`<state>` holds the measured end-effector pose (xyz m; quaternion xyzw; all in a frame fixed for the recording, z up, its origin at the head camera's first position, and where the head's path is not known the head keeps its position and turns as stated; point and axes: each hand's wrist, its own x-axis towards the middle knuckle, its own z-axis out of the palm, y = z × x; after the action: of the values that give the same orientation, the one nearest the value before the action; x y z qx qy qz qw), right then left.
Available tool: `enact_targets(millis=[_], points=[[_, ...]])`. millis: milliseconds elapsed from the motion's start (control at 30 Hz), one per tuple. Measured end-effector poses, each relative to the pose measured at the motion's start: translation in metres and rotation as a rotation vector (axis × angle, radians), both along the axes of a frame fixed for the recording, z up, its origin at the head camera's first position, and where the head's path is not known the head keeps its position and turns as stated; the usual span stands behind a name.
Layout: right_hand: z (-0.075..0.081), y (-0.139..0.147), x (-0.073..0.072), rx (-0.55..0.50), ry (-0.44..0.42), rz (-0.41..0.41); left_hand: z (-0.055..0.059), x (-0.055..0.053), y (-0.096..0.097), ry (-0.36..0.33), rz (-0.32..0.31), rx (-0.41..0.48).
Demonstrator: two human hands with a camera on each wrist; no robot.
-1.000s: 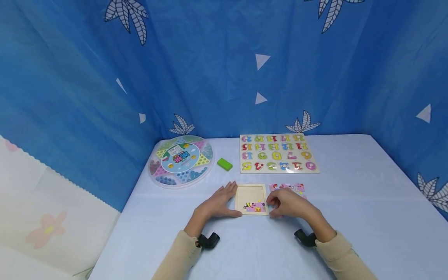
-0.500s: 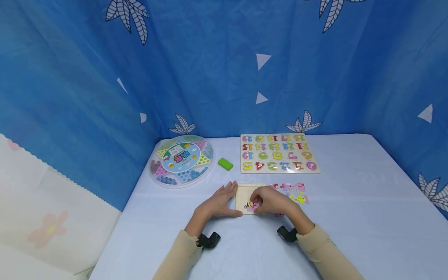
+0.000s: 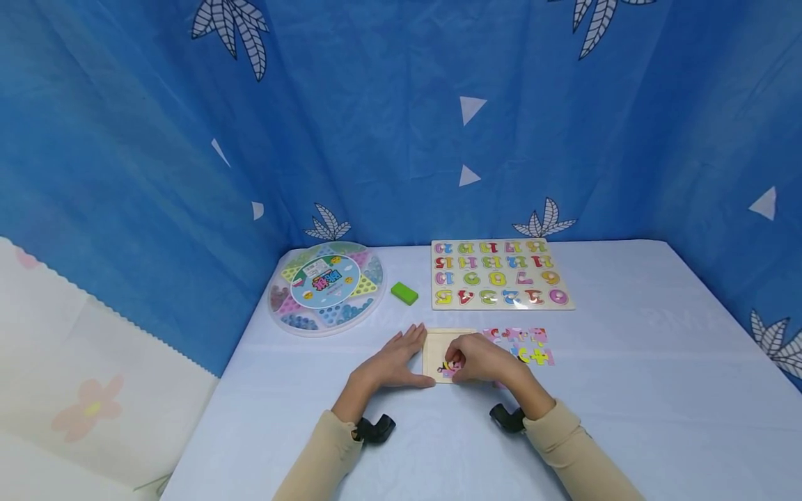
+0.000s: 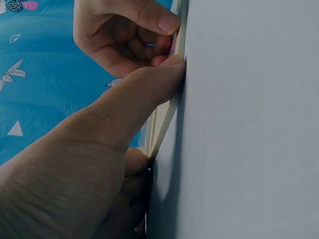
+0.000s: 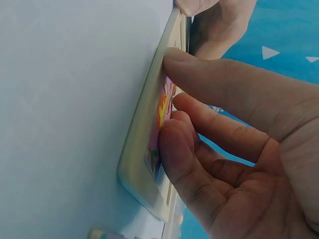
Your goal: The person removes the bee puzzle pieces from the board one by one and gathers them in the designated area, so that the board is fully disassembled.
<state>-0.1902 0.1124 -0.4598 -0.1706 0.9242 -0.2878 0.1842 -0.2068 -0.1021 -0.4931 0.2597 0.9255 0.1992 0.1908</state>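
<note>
A small square wooden puzzle tray (image 3: 441, 339) lies on the table in front of me. My left hand (image 3: 391, 363) rests at its left side, fingers straight along the edge and thumb touching the near left corner. Over the tray's near right part, my right hand (image 3: 485, 358) pinches a pink jigsaw piece (image 5: 163, 107) with thumb and curled fingers, low against the tray. Other pink pieces (image 3: 446, 370) lie in the tray's near part, partly hidden by that hand. More loose jigsaw pieces (image 3: 537, 356) lie right of the tray.
Behind the tray stands a number board (image 3: 501, 271) with coloured numerals. A green block (image 3: 404, 293) lies left of it. Further left is a round game box (image 3: 326, 285) of marbles. A blue curtain (image 3: 388, 139) hangs behind the white table (image 3: 626, 390).
My right hand has moved left from beside the tray to over its near part, then shifted slightly further left. My left hand has stayed at the tray's edge.
</note>
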Motion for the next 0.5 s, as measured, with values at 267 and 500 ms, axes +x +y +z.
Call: enact_targets(millis=[267, 500], points=[[-0.0004, 0.0048, 0.0013, -0.007, -0.007, 0.009, -0.0017, 0.001, 0.0007, -0.01, -0.001, 0.007], [0.0013, 0.0057, -0.0004, -0.011, 0.008, 0.028, -0.0009, -0.0013, -0.0005, -0.003, -0.009, 0.004]])
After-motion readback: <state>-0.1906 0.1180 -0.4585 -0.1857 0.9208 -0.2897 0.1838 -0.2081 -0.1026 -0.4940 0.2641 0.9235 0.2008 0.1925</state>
